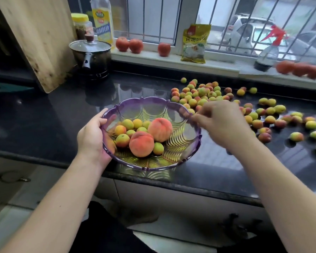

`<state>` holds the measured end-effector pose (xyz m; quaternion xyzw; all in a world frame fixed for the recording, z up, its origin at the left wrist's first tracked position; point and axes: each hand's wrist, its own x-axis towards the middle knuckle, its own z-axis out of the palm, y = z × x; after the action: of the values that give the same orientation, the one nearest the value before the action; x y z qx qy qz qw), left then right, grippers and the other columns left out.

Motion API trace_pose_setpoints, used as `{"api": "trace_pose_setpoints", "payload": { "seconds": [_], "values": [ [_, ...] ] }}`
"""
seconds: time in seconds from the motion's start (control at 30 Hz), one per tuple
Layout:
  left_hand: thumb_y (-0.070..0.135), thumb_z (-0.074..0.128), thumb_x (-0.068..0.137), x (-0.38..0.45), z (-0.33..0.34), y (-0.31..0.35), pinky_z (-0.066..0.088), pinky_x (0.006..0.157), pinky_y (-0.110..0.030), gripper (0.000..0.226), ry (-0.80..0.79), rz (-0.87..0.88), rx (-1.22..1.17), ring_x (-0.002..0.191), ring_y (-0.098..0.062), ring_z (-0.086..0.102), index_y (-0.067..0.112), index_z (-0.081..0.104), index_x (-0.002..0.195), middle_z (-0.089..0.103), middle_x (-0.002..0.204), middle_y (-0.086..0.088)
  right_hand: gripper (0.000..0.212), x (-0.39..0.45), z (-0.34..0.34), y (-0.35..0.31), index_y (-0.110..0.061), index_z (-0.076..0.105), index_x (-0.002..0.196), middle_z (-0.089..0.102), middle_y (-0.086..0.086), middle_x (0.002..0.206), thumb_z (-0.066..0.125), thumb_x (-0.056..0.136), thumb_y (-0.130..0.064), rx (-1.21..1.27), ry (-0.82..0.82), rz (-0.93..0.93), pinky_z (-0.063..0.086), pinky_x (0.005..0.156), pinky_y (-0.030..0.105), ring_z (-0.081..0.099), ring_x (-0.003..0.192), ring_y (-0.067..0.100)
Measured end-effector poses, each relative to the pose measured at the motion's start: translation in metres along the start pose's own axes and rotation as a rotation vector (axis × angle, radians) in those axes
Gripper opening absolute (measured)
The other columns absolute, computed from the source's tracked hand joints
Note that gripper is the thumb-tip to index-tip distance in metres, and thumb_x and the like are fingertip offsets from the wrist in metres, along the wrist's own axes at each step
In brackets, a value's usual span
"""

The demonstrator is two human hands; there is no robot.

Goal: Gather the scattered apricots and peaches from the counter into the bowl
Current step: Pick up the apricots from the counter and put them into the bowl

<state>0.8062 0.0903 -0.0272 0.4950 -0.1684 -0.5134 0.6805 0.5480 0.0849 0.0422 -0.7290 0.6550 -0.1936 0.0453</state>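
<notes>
Left hand (91,137): It grips the left rim of the bowl, thumb over the edge and fingers curled under. It keeps the bowl steady at the front of the counter (44,114).
Bowl (188,143): A see-through purple bowl, sitting flat, open side up. Inside are two peaches (141,144) and a small bunch of apricots. Most of the bowl has room left.
Right hand (221,121): It hangs over the bowl's right rim. The picture is blurry here. The fingers look loosely bent, but I cannot tell if they hold a fruit.
Apricots on the counter (199,95): A big heap lies just behind and to the right of the right hand. More are spread far out to the right.
What matters next: The loose fruit lies on the right, so the right hand is much nearer to it than the left.
Which way the fruit points: Apricots are round, with no long side, so any way of picking works.
</notes>
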Motion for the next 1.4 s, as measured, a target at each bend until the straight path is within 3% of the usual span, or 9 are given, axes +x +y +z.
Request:
{"api": "trace_pose_setpoints", "payload": {
  "seconds": [0.13, 0.3, 0.4, 0.5, 0.63, 0.8, 0.97, 1.1, 1.4],
  "values": [
    [0.0, 0.048, 0.094, 0.01, 0.013, -0.005, 0.065, 0.071, -0.039, 0.039, 0.039, 0.021, -0.071, 0.088, -0.025, 0.08, 0.014, 0.079, 0.114, 0.082, 0.098, -0.006, 0.023, -0.02, 0.02, 0.082, -0.016, 0.065, 0.089, 0.065, 0.007, 0.088, 0.054, 0.1, -0.033, -0.2, 0.249, 0.253, 0.034, 0.058, 0.031, 0.053, 0.071, 0.024],
    [0.0, 0.047, 0.093, 0.026, 0.023, -0.008, 0.065, 0.075, -0.042, 0.041, 0.028, 0.033, -0.078, 0.094, -0.028, 0.08, 0.013, 0.077, 0.117, 0.081, 0.107, -0.009, 0.032, -0.027, 0.049, 0.106, -0.014, 0.06, 0.116, 0.052, 0.014, 0.113, 0.049, 0.102, -0.041, -0.192, 0.014, 0.461, 0.045, 0.079, 0.043, 0.058, 0.101, 0.042],
    [0.001, 0.046, 0.095, 0.038, 0.024, -0.008, 0.065, 0.076, -0.04, 0.042, -0.01, 0.048, -0.055, 0.097, -0.025, 0.079, 0.011, 0.074, 0.124, 0.08, 0.114, -0.009, 0.024, -0.021, 0.047, 0.102, -0.016, 0.069, 0.115, 0.058, 0.008, 0.101, 0.057, 0.1, -0.031, -0.047, 0.069, 0.389, 0.039, 0.075, 0.032, 0.055, 0.087, 0.03],
    [0.005, 0.043, 0.098, 0.051, 0.025, -0.008, 0.064, 0.083, -0.041, 0.04, -0.069, 0.038, -0.038, 0.1, -0.024, 0.078, 0.009, 0.071, 0.126, 0.078, 0.115, -0.008, 0.022, -0.013, 0.028, 0.078, -0.021, 0.071, 0.116, 0.071, 0.001, 0.105, 0.062, 0.098, -0.03, 0.332, 0.124, 0.29, 0.048, 0.074, 0.03, 0.063, 0.091, 0.017],
    [0.022, 0.038, 0.104, 0.065, 0.014, -0.015, 0.056, 0.103, -0.047, 0.04, -0.139, 0.014, -0.069, 0.115, -0.033, 0.071, 0.005, 0.071, 0.12, 0.076, 0.118, -0.016, 0.024, 0.001, -0.007, 0.03, -0.028, 0.066, 0.122, 0.07, -0.003, 0.104, 0.06, 0.099, -0.023, 0.667, -0.009, 0.117, 0.044, 0.05, 0.007, 0.065, 0.07, -0.005],
    [0.023, 0.044, 0.105, 0.068, 0.013, -0.021, 0.054, 0.107, -0.048, 0.038, -0.188, 0.049, -0.081, 0.115, -0.032, 0.071, 0.005, 0.071, 0.124, 0.074, 0.122, -0.017, 0.027, 0.026, 0.003, 0.001, -0.036, 0.067, 0.113, 0.066, -0.014, 0.109, 0.074, 0.089, -0.025, 0.346, -0.363, -0.09, 0.059, 0.087, 0.035, 0.067, 0.094, 0.005],
    [0.021, 0.045, 0.104, 0.072, 0.01, -0.02, 0.056, 0.105, -0.046, 0.037, -0.196, 0.03, -0.114, 0.111, -0.03, 0.072, 0.002, 0.072, 0.122, 0.076, 0.115, -0.015, 0.045, 0.035, 0.021, -0.014, -0.046, 0.057, 0.126, 0.056, -0.019, 0.11, 0.076, 0.087, -0.033, 0.174, -0.447, -0.246, 0.051, 0.073, 0.018, 0.06, 0.091, -0.001],
    [0.021, 0.052, 0.1, 0.073, 0.009, -0.019, 0.052, 0.111, -0.05, 0.045, -0.184, 0.024, -0.131, 0.128, -0.037, 0.066, -0.004, 0.066, 0.135, 0.067, 0.136, -0.024, 0.025, 0.036, 0.027, -0.019, -0.052, 0.063, 0.104, 0.052, -0.017, 0.093, 0.076, 0.086, -0.041, 0.19, -0.488, -0.302, 0.042, 0.067, 0.013, 0.055, 0.083, -0.004],
    [0.021, 0.048, 0.104, 0.069, 0.011, -0.02, 0.057, 0.104, -0.046, 0.039, -0.178, 0.026, -0.114, 0.11, -0.029, 0.071, -0.001, 0.069, 0.13, 0.074, 0.121, -0.019, 0.021, 0.037, 0.034, -0.04, -0.042, 0.06, 0.107, 0.056, -0.017, 0.096, 0.07, 0.091, -0.035, 0.0, -0.639, -0.22, 0.039, 0.054, 0.01, 0.054, 0.078, 0.002]
  ]
}}
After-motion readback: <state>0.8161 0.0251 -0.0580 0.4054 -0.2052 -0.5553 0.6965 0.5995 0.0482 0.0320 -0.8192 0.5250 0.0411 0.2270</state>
